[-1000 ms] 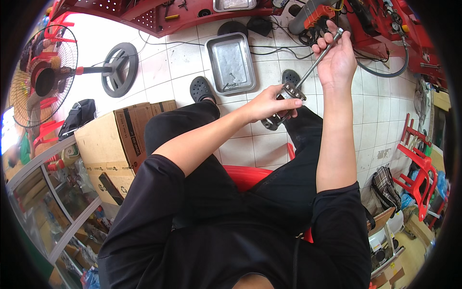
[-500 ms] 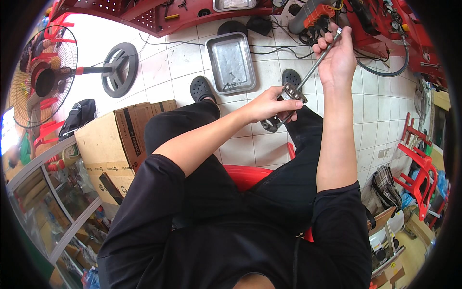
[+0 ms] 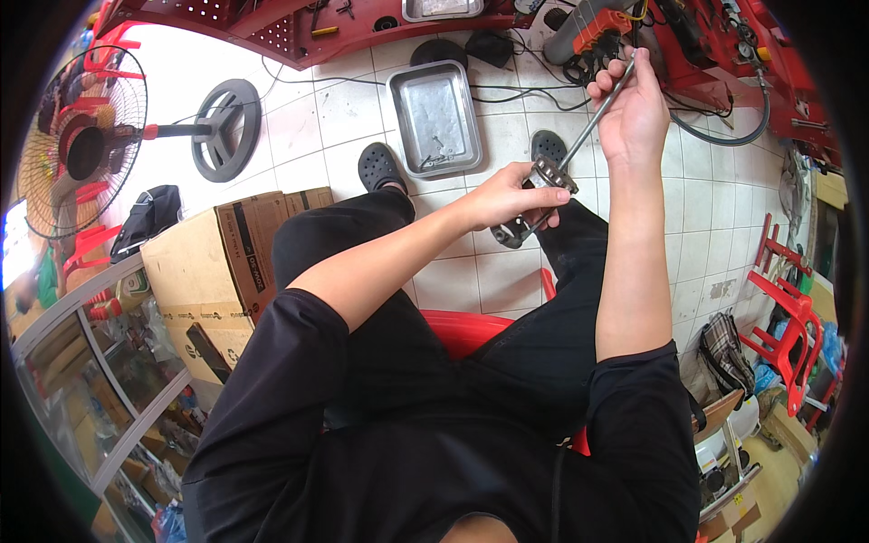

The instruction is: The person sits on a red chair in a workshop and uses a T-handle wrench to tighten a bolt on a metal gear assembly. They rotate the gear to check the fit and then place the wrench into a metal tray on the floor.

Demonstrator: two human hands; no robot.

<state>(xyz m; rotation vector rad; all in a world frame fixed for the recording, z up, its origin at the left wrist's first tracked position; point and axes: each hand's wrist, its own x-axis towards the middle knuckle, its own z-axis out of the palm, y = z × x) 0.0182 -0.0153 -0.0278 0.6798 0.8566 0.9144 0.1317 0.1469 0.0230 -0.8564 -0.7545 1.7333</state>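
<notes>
My left hand [image 3: 509,196] is wrapped round a dark metal machine part [image 3: 548,172] with a toothed or lobed rim, held above my right knee. Below my thumb, the part's lower end [image 3: 510,234] sticks out past the hand. A long, thin steel rod tool [image 3: 588,134] slants up to the right from the part. Its lower tip meets the part, though the exact joint is too small to make out. My right hand [image 3: 631,113] has its palm up, and its fingers and thumb close on the upper end of the rod.
A grey metal tray [image 3: 434,118] with small loose parts lies on the tiled floor ahead. Black cables [image 3: 520,88] run behind it towards a red workbench [image 3: 362,36]. Cardboard boxes [image 3: 195,258] and a fan [image 3: 86,149] stand to the left; a red plastic stool [image 3: 787,312] is at right.
My right hand's fingers have shifted slightly round the rod's upper end. The left hand and the metal part stay in the same place.
</notes>
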